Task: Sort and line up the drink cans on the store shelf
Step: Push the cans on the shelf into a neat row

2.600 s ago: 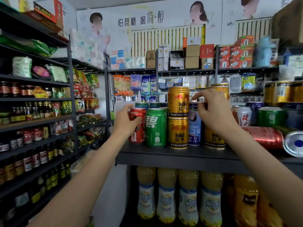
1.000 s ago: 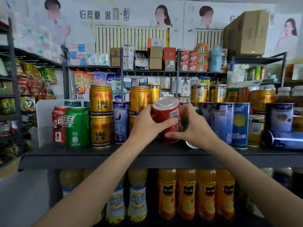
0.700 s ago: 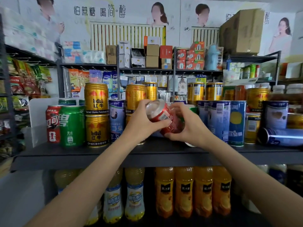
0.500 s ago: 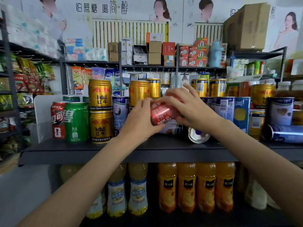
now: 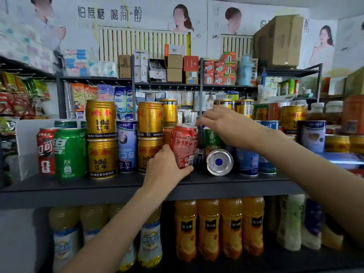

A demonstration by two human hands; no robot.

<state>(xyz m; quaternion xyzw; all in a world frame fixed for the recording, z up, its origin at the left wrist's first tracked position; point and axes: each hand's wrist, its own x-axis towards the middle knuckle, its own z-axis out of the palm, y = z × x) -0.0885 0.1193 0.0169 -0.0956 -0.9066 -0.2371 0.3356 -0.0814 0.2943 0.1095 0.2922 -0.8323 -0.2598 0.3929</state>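
Head view, left hand (image 5: pixel 166 170): we grip the red can (image 5: pixel 183 145) low on its side, upright on the shelf (image 5: pixel 98 186).
Right hand (image 5: pixel 224 123): fingers spread loosely above the green can (image 5: pixel 209 137), holding nothing.
Risk: just right of our left hand lies a tipped can (image 5: pixel 218 162); a push may roll it off.
Risk: the gold stack (image 5: pixel 150 134), just left, may topple if bumped.

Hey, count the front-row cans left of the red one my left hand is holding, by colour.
Red cans: 1
Green cans: 1
Gold cans: 4
Blue-and-white cans: 1
Total: 7, held red can excluded
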